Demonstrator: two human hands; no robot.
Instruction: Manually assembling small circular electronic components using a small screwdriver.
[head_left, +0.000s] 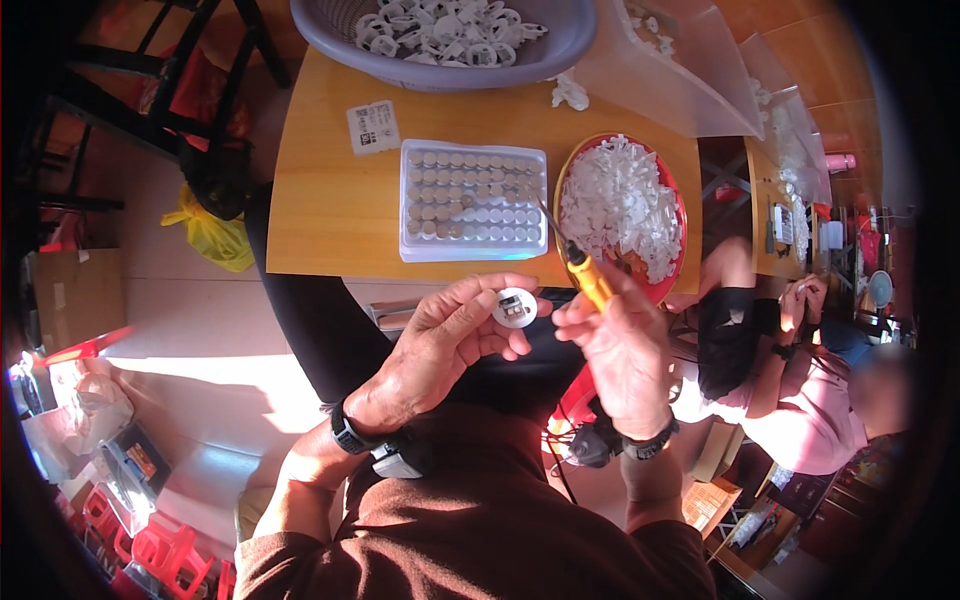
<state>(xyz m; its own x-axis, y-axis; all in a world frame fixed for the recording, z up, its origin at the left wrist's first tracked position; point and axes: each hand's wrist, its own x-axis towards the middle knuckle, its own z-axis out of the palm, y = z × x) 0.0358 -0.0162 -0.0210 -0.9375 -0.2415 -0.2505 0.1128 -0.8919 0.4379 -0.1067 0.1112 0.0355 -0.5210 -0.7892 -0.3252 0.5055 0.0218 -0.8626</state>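
Observation:
My left hand (pixel 447 325) pinches a small white round plastic piece (pixel 515 308) between thumb and fingers. Dark and metallic parts sit inside that piece. In my right hand (pixel 628 345) is a yellow-handled tool (pixel 590 283) with a black collar and a long thin metal tip, which points up and to the left. The tip lies over the right edge of a white tray (pixel 474 247) on the table. Rows of small round silvery pieces (pixel 455 185) fill the tray. To its right, a red oval plate (pixel 684 215) holds a heap of small white plastic parts (pixel 615 205).
A lavender basket (pixel 440 78) of white ring-shaped parts stands at the table's (pixel 320 210) far side. A translucent bin (pixel 690 90) is at the far right, near a white label card (pixel 374 128)'s table. Another person (pixel 800 400) sits on the right. Red stools (pixel 170 555) stand lower left.

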